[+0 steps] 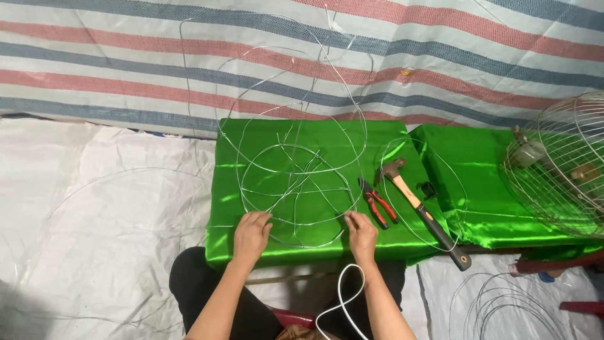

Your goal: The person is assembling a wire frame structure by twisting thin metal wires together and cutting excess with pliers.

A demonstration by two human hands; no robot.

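Between my hands: wire frame (296, 189) on green surface (264, 249). Left fingers (255, 223) splayed, pressing its rim; right fingers (353, 221) curled, pinching it. Right of those: pliers (379, 204), hammer (421, 211). Risk: springy loops may snap free, whipping fingers.

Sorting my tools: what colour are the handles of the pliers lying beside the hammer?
Red and black handles on the pliers, clearest in the head view.
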